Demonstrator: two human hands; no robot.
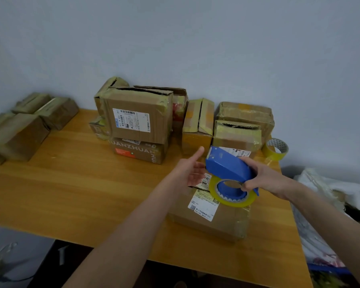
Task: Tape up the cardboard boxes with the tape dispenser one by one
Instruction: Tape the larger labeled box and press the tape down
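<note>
Just above the nearest box [212,223], the blue dispenser [227,166] hangs tilted, with its yellowish tape roll [234,202] low and toward the camera and its front end raised and pointing away. The right grip [265,177] is curled round the dispenser's rear, thumb by the roll's core. The left grip [190,170] is just beside the dispenser's front, palm turned rightward, fingers straight, holding nothing.

The box lies on the wooden surface [92,183] toward its right side, with white labels on top and glossy tape along its right edge. Behind it, by the wall, a labelled box [137,121] with gaping top flaps sits on a printed box [141,153]. More boxes with yellowish tape [245,119] stand to the right. A spare roll [276,149] lies at the surface's far right. Taped boxes [19,129] cluster at far left. A white bag [330,188] lies beyond the right edge.
</note>
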